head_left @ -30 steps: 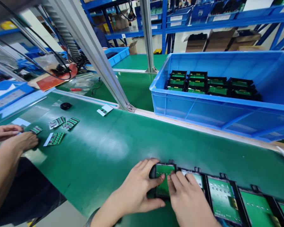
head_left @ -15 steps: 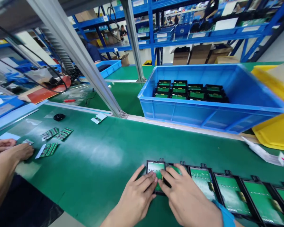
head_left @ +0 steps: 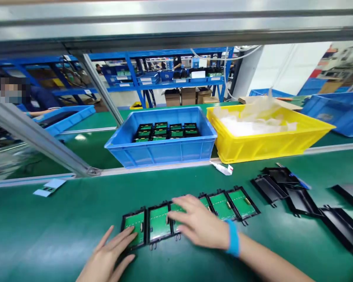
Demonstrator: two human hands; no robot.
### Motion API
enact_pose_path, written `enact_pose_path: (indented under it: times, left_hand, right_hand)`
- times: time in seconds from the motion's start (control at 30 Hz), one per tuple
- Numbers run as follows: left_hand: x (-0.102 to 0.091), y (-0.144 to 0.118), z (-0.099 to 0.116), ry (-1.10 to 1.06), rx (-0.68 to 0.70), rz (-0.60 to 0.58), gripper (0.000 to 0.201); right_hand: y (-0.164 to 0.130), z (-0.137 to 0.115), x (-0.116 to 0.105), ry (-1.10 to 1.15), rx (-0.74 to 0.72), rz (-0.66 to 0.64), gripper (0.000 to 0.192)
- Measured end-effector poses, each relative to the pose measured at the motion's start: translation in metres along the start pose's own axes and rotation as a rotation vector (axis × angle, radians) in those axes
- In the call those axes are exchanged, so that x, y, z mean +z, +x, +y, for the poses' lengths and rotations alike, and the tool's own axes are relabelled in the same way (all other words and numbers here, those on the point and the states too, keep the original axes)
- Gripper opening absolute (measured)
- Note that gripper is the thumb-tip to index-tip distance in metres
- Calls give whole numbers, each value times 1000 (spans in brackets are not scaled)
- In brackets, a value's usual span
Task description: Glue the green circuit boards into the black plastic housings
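Observation:
A row of several black plastic frames, each with a green circuit board in it, lies on the green bench top. My left hand (head_left: pixel 111 250) has its fingers spread, the tips resting on the leftmost circuit board (head_left: pixel 138 221). Over the middle of the row is my right hand (head_left: pixel 198 225), a blue band on its wrist. Its fingers are apart and cover part of the third board; whether they touch it I cannot tell. Between the hands, the second circuit board (head_left: pixel 159 222) shows almost whole. The rightmost circuit board (head_left: pixel 241 203) lies beyond my right hand.
Behind the row stand a blue bin (head_left: pixel 161 152) holding framed boards and a yellow bin (head_left: pixel 264 145) with white wrapping. Loose black frames (head_left: pixel 301 199) lie to the right. A metal post (head_left: pixel 41 141) rises at left; a co-worker (head_left: pixel 41 98) is beyond it.
My view has swung to the right, bringing the yellow bin and loose black frames into sight. My right hand has left the leftmost board and moved right along the row; my left stays there.

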State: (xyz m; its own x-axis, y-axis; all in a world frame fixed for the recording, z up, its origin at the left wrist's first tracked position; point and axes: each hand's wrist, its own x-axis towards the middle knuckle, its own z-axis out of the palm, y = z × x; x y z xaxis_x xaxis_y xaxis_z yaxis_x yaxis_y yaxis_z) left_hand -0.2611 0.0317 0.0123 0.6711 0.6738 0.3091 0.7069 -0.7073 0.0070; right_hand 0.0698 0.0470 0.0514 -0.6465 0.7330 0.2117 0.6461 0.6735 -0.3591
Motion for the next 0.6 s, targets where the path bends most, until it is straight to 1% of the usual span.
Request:
enact_pose_path:
  times: [0.07, 0.1, 0.13, 0.17, 0.2, 0.23, 0.27, 0.33, 0.4, 0.5, 0.6]
  left_hand:
    - [-3, 0, 16, 6, -184, -20, 48]
    - [-3, 2, 24, 14, -262, -33, 55]
    - [-2, 6, 31, 23, -315, -50, 66]
    - [-1, 10, 36, 36, -348, -74, 81]
    - [1, 15, 40, 49, -373, -101, 98]
    - [4, 21, 42, 58, -392, -133, 111]
    - [6, 26, 43, 59, -400, -168, 121]
    - [11, 37, 41, 47, -396, -234, 131]
    - [16, 46, 36, 38, -372, -264, 133]
    - [20, 50, 25, 61, -312, -221, 127]
    - [23, 45, 10, 95, -226, -134, 119]
  right_hand:
    - [-44, 32, -18, -71, 103, 54, 41]
    - [-65, 50, -23, -142, 116, 93, 49]
    - [-83, 68, -25, -225, 103, 131, 64]
    - [-97, 84, -24, -305, 78, 157, 80]
    - [-109, 98, -21, -371, 48, 150, 92]
    - [-117, 109, -16, -422, 12, 155, 100]
    - [-121, 117, -10, -461, -18, 154, 104]
    - [-124, 122, 0, -516, -47, 165, 102]
    - [-119, 119, 7, -527, -27, 180, 99]
    - [-105, 111, 9, -464, 48, 181, 108]
    - [-94, 103, 6, -360, 122, 111, 114]
